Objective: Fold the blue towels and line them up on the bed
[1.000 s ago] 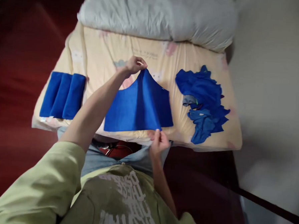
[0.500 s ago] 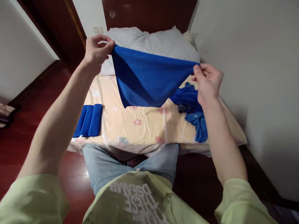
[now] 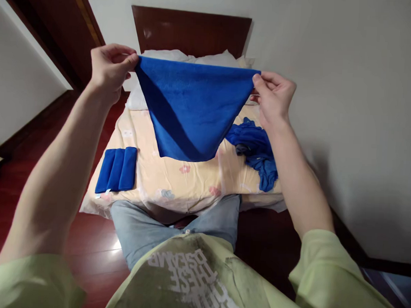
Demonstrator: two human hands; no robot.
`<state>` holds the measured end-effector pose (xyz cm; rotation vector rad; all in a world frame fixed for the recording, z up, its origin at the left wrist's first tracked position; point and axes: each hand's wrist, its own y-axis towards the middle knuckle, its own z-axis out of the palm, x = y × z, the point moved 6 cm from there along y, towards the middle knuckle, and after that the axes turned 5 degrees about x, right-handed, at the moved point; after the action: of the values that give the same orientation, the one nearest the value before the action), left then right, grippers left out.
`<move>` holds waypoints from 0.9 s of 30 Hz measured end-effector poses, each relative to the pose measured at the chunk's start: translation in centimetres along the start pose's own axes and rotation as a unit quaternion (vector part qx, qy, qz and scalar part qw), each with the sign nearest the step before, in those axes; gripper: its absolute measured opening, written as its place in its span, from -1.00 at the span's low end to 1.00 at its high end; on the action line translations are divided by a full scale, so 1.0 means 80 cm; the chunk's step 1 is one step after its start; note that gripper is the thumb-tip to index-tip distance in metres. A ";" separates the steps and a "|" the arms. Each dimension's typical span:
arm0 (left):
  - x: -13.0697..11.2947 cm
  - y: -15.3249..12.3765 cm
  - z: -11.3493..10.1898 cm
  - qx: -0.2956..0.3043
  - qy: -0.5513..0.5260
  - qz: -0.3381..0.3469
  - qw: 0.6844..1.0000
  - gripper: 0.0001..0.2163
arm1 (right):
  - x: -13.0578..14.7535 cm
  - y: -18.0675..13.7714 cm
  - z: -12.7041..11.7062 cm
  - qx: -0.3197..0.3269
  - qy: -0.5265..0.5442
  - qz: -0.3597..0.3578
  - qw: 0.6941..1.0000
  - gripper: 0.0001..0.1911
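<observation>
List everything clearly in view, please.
Floral bedsheet: 1, cream, centre
Flat fabric cloth: 1, blue, held aloft
Folded fabric bundles: 3, blue, sheet's left
Crumpled fabric pile: 1, blue, sheet's right
Bedding: count unclear, whitish, far end
Rectangular headboard: 1, brown, behind bedding
Door: 1, brown, upper left
Walls: several, pale, around
Floor: 1, reddish, below
Jeans: 1, light blue, lower centre
T-shirt: 1, green, bottom
Left grip: 1, cloth's left corner
Right grip: 1, cloth's right corner

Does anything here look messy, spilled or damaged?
Nothing looks spilled or damaged. Only the crumpled pile of blue cloth, on the right of the bed, looks untidy against the neatly folded blue cloth on the left. The held cloth hangs open, top edge taut.
</observation>
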<state>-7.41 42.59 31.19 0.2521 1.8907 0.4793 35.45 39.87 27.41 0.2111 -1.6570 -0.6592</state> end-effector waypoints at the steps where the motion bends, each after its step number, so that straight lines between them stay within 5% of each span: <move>1: -0.002 -0.001 -0.002 -0.005 0.000 0.007 1.000 -0.55 | 0.004 -0.002 0.002 0.002 -0.015 -0.013 1.000 -0.81; 6: -0.009 -0.008 -0.012 -0.024 0.014 0.017 0.999 -0.57 | 0.023 -0.012 0.011 0.028 -0.068 -0.087 0.993 -0.65; 14: -0.024 -0.040 -0.028 -0.008 0.032 0.034 0.999 -0.59 | 0.024 -0.017 0.013 0.064 -0.032 -0.077 0.994 -0.65; 23: 0.015 -0.107 -0.033 0.084 -0.070 -0.153 0.982 -0.96 | 0.002 -0.068 -0.002 0.132 0.044 0.059 0.989 -0.66; 27: 0.044 -0.143 -0.025 0.112 -0.096 -0.215 0.965 -0.94 | -0.017 -0.098 -0.014 0.155 0.060 0.123 0.978 -0.65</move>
<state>-9.95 33.31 23.72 0.0297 1.7427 -0.0532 35.02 33.76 22.14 0.2580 -1.6303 -0.1955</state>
